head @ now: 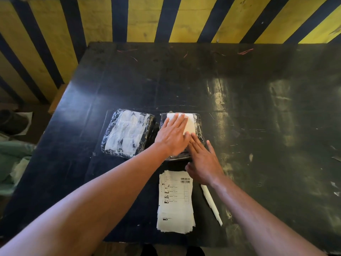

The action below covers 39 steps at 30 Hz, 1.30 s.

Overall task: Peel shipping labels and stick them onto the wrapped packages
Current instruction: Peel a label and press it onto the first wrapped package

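Two packages wrapped in clear film lie side by side on the dark table (258, 108). The left package (127, 133) shows a white face under the film. On the right package (200, 126) lies a white label (190, 122). My left hand (172, 135) rests flat on that label, fingers spread. My right hand (203, 161) lies flat beside it with its fingertips on the label's near part. In front of the packages sits a stack of printed shipping labels (175, 200) with a barcode on top.
A white strip of peeled backing (211, 202) lies right of the label stack. Thin red strands (245, 51) lie near the table's far edge. A yellow and dark blue striped wall (166, 19) stands behind. Green cloth (13, 159) sits off the left edge.
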{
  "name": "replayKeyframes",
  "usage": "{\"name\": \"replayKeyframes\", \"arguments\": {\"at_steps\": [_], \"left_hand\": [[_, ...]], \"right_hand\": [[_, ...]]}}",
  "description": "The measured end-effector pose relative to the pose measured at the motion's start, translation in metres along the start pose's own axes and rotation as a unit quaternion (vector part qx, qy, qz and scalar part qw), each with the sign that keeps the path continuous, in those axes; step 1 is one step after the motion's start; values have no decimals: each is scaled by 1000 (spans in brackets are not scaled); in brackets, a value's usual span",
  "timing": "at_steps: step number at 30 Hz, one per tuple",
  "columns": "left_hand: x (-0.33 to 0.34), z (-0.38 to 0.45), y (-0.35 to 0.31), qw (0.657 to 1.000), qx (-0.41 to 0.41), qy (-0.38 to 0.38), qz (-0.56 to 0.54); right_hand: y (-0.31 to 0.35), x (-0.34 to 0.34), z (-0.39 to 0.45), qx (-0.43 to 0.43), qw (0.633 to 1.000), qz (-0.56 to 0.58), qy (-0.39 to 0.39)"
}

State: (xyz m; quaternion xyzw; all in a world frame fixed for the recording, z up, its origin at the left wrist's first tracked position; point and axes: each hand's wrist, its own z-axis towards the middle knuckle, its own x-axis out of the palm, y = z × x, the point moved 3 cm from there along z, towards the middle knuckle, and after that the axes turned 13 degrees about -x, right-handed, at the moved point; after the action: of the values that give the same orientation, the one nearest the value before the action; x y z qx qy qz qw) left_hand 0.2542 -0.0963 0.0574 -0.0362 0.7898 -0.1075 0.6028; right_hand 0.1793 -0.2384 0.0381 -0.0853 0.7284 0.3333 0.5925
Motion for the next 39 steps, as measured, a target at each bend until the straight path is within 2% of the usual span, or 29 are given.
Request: {"name": "replayKeyframes", "arguments": {"at_steps": [4,9,12,14,17,19,21,26,31,35,39], "left_hand": [[0,25,10,998,-59,26,22],[-12,49,18,984,-157,66,-44],[-13,34,23,978,-176,50,-99],[-15,10,23,967,-199,24,-157],[-8,-34,27,937,-264,15,-228],[4,-59,29,911,-297,37,-282],[13,-72,30,881,-310,45,-354],[14,-74,34,824,-339,13,-453],[-3,-60,36,795,-339,-16,-502],[-11,-45,39,761,-343,-20,-551],[-10,-40,25,766,-323,-33,-555]], "right_hand": [[-1,1,3,3,1000,4,-2],[-2,1,2,6,1000,28,4],[-6,-5,4,-2,995,93,-20],[-10,-14,3,27,974,200,-101],[-24,-19,-3,153,934,238,-219],[-31,-16,-3,238,916,258,-194],[-35,-11,0,277,903,294,-146],[-40,-13,10,323,853,367,-185],[-44,-28,27,344,784,466,-225],[-47,-51,42,333,771,475,-262],[-65,-57,33,329,765,475,-285]]}}
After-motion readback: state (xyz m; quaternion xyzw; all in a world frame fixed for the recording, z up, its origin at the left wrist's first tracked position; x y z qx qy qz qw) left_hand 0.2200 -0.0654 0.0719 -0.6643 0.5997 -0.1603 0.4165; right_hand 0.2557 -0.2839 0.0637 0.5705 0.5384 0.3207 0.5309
